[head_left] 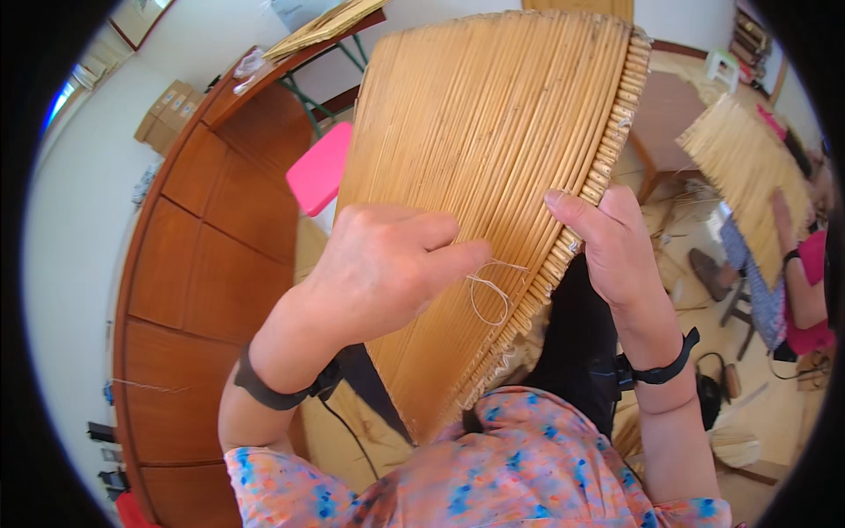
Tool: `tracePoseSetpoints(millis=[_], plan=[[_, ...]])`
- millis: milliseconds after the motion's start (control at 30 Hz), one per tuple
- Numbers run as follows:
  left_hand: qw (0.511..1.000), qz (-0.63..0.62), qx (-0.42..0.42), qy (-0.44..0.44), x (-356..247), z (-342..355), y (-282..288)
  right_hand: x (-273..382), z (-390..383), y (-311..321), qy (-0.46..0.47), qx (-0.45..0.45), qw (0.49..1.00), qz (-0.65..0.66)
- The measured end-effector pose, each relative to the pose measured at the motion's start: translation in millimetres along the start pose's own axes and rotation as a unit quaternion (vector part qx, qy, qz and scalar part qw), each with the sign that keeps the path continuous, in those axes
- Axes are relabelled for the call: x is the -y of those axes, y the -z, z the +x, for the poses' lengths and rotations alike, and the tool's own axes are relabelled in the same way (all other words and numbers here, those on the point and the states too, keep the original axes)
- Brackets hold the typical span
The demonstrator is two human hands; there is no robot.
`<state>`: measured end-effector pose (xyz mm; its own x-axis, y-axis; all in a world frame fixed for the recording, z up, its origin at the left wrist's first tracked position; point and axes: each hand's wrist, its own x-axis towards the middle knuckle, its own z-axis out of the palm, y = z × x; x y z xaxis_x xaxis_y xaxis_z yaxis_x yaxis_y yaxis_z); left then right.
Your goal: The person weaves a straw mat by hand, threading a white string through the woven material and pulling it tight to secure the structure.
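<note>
A stiff panel of golden reed stalks (466, 132), bound side by side, leans up in front of me. Its right edge is a row of rolled stalk ends with pale stitching. My right hand (616, 242) grips that edge, thumb on the front face and the other fingers mostly hidden behind. Over the panel's lower middle, my left hand (387, 264) is closed, thumb and forefinger pinched on a thin pale thread (503, 319). The thread loops loosely towards the bound edge. Whether a needle is in the pinch I cannot tell.
To the left runs a curved brown wooden cabinet (238, 273). A pink seat (321, 167) stands behind the panel. At the right, another person's hand (782, 216) holds a similar reed panel (748, 167). A brown shoe (707, 271) and loose stalks are on the floor.
</note>
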<state>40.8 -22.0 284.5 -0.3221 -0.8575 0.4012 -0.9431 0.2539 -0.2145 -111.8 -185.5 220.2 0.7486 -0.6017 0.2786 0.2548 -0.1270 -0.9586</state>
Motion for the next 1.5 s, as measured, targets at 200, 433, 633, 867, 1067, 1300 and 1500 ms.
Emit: tracePoseSetpoints(millis=[200, 433, 633, 867, 1067, 1300, 1500], plan=[[0.997, -0.006, -0.065, -0.033, -16.7, 21.1, 6.4, 44.7, -3.6, 20.6, 0.091, 0.002, 0.985, -0.146], [0.998, -0.057, -0.007, 0.037, -5.4, 15.4, -18.1, 47.0, 16.2, 6.9, -0.127, -0.036, 0.982, -0.132], [0.985, -0.121, -0.017, 0.117, 25.3, -10.1, -83.2, -17.7, 68.1, -8.0, -0.207, 0.021, 0.953, -0.22], [0.955, -0.234, -0.01, 0.182, 79.2, -52.3, -143.1, -73.2, 139.4, -53.8, -0.313, 0.15, 0.869, -0.352], [0.864, -0.379, -0.004, 0.332, 112.3, -91.9, -156.8, -80.0, 176.2, -103.8, -0.302, 0.24, 0.838, -0.385], [0.864, -0.315, -0.03, 0.393, 143.9, -136.9, -158.3, -166.8, 182.6, -128.3, -0.256, 0.203, 0.927, -0.181], [0.839, -0.316, -0.021, 0.441, 152.7, -167.5, -171.2, -223.8, 98.0, -150.7, -0.088, 0.126, 0.985, -0.081]])
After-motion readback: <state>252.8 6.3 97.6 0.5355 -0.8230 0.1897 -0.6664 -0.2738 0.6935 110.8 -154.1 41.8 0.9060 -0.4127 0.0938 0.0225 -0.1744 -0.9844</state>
